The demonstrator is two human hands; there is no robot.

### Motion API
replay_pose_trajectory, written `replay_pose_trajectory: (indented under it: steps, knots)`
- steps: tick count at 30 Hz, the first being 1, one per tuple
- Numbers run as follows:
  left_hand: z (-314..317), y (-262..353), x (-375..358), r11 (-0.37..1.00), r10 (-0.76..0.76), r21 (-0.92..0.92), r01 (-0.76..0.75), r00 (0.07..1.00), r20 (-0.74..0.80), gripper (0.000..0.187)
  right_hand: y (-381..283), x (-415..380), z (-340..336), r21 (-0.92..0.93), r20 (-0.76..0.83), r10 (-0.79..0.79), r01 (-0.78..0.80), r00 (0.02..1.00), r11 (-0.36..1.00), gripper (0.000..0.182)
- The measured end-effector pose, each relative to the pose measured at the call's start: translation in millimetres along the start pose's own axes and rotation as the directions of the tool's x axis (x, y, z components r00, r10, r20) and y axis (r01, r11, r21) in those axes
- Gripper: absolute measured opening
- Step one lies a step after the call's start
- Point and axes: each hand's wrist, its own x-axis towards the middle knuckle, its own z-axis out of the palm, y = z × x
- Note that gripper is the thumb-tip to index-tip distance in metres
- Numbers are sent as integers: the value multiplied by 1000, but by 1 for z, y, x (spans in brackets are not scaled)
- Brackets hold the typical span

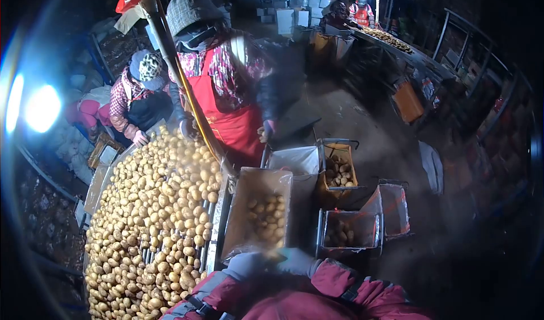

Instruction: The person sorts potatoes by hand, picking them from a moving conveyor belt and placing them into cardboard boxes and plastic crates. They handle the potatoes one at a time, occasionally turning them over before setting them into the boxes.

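Note:
My left hand [247, 265], in a pale glove, is at the near end of a plastic-lined box [239, 209]. Close beside it, at the same end, is my right hand [296, 261], also gloved and smeared by motion. A yellowish patch shows by its fingertips, and I cannot tell whether it is a potato. Potatoes [271, 218] fill the bottom of the box. To the left, a heap of potatoes [153, 201] covers a roller table [214, 246], with bare metal rollers showing in gaps.
Across the table a person in a red apron [226, 119] stands behind a slanted post [184, 85]. Farther left another person [139, 93] reaches to the potatoes. A white-lined box [294, 160], a potato crate [339, 170] and a wire-framed bin [351, 229] stand to the right.

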Motion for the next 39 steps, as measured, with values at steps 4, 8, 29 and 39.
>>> replay_pose_trajectory:
  steps: [4, 8, 29, 39]
  knots:
    - [11, 1, 1, 996, -20, 89, 23, 999, -38, 24, 18, 10, 7, -120, -93, -242, 231, 966, 966, 42]
    - [49, -12, 19, 987, -49, 149, 62, 995, -89, 31, 49, 24, 12, -209, -151, -290, 256, 945, 944, 33]
    - [49, 3, -35, 668, -112, -704, 243, 967, 227, 30, 75, 27, -135, 793, -379, 87, 275, 921, 544, 75]
    - [59, -12, -18, 726, -216, -682, -89, 912, -349, 44, 38, 61, 4, 899, 83, -55, -51, 995, 435, 68]
